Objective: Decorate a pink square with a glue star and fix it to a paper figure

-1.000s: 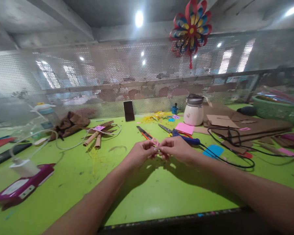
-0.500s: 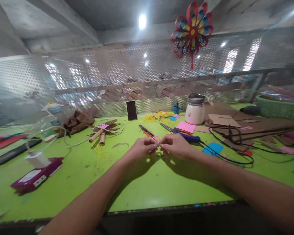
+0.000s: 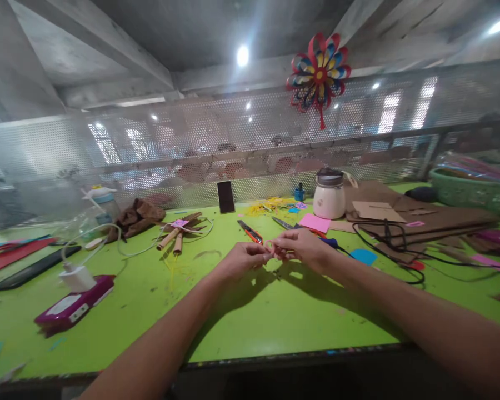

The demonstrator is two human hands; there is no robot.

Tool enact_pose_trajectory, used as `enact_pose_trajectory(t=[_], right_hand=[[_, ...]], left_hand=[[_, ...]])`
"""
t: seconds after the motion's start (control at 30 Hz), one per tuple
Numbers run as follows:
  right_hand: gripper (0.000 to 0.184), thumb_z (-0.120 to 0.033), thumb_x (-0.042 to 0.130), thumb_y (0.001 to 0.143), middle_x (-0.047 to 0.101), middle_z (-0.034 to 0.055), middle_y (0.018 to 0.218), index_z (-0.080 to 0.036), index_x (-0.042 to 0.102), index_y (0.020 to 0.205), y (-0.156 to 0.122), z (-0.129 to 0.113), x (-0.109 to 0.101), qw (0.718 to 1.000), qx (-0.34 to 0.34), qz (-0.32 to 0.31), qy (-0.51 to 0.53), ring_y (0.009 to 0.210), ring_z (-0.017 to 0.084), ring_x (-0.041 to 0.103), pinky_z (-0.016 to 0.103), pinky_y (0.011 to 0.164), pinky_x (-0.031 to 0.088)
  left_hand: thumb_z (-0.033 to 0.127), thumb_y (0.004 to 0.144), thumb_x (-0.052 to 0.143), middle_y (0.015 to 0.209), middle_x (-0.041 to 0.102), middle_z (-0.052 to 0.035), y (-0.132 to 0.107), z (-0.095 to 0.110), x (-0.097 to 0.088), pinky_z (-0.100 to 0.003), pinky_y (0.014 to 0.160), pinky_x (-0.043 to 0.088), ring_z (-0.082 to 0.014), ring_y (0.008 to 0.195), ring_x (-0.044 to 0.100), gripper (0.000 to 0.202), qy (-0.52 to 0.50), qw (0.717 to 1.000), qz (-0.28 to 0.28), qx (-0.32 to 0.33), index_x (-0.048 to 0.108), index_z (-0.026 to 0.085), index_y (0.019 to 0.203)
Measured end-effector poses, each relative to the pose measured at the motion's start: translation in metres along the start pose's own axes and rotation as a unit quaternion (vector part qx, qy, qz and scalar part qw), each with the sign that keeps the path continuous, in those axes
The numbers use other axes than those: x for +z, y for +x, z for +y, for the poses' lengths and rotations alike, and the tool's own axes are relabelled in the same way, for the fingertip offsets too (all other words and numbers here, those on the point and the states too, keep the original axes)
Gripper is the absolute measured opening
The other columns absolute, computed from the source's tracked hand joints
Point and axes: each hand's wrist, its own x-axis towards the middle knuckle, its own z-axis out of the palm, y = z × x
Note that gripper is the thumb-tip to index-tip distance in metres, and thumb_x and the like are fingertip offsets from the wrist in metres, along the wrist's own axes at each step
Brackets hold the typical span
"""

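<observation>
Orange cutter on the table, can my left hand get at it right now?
Probably yes: the orange cutter lies just beyond your left hand, and nothing appears to cover it. It seems to pinch a pink strip, though, so its grip isn't free.

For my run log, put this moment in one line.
left hand: pinching pink strip; right hand: pinching same strip; beyond hands: box cutter, scissors; farther back: phone

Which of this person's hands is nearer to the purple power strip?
Left. The left hand is to the right of the purple power strip and farther forward; the right hand is farther right still, beyond the left one.
</observation>
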Motion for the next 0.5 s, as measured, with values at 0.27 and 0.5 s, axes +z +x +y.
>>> enact_pose_trajectory(t=[0.27,0.5], right_hand=[[0.024,-0.035,0.075,0.066,0.063,0.0032,0.064,-0.012,0.067,0.070,-0.0003,-0.0019,-0.0036,0.999,0.019,-0.014,-0.041,0.055,0.009,0.055,0.025,0.057,0.043],[0.020,-0.031,0.074,0.066,0.063,0.0039,0.062,-0.013,0.066,0.068,-0.0011,0.0015,-0.0015,0.999,0.030,-0.012,-0.030,0.054,0.010,0.056,0.026,0.055,0.045]], left_hand=[[0.031,0.063,0.076,0.062,0.059,0.0000,-0.0011,0.0014,0.0008,-0.024,0.055,0.027,-0.0070,0.054,0.041,0.026,-0.034,0.999,0.005,0.002,0.069,0.012,0.078],[0.030,0.060,0.078,0.059,0.055,0.0018,0.0007,0.0009,-0.0008,-0.023,0.053,0.025,-0.0063,0.052,0.041,0.027,-0.070,0.998,0.003,-0.004,0.066,0.011,0.075]])
